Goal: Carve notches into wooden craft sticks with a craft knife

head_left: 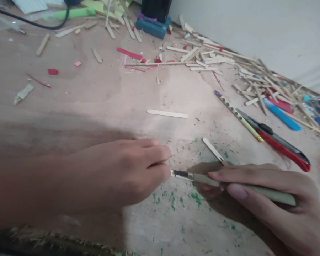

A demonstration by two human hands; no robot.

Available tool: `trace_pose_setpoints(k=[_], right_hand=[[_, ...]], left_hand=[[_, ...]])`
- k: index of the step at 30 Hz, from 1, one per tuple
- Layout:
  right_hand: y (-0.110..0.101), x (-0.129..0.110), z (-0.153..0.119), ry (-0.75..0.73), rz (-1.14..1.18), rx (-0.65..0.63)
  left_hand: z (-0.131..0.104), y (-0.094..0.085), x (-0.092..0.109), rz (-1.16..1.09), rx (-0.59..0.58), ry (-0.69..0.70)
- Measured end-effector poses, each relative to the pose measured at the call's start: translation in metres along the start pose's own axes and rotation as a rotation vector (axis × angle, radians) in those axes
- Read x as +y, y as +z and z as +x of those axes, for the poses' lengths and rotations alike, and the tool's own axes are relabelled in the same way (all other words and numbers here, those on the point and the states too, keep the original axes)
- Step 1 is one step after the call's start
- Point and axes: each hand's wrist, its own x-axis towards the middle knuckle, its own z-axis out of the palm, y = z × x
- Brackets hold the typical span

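Observation:
My right hand [272, 195] grips a knife with a pale green handle [272, 195]; its short dark blade [181, 174] points left. My left hand [133, 170] lies low over the table, fingers pressed together. A thin pale piece shows at its fingertips, beside the blade; the rest is hidden under the fingers. One wooden stick [167, 113] lies beyond my left hand. Another stick [213, 150] lies just past my right fingers, its near end partly covered.
A red utility knife [285, 145] and a yellow pencil [238, 115] lie at the right. Loose sticks [210, 60] and paper scraps spread along the wall. A blue block [153, 28] holds a black object. A dark cable [29, 24] crosses the top left.

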Motion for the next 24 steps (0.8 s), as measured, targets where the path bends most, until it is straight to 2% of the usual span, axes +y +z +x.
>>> trace_pose_setpoints(k=[3, 9, 14, 19, 24], right_hand=[[-0.003, 0.0028, 0.0003, -0.025, 0.001, 0.018], [-0.0038, 0.0024, 0.0006, -0.03, 0.019, -0.06], [-0.0022, -0.0033, 0.005, -0.071, 0.016, -0.063], [-0.0029, -0.0001, 0.0019, -0.063, -0.04, -0.006], [-0.0053, 0.0064, -0.0021, -0.048, -0.05, -0.05]], left_hand=[[-0.0007, -0.0023, -0.0006, -0.021, -0.02, -0.029], [0.0, -0.0037, -0.0022, -0.048, -0.044, -0.011], [0.0011, -0.0057, -0.0018, -0.078, -0.049, -0.016], [0.0009, -0.0094, 0.0005, -0.049, -0.078, -0.027], [0.0014, -0.0053, -0.0018, -0.041, -0.063, -0.012]])
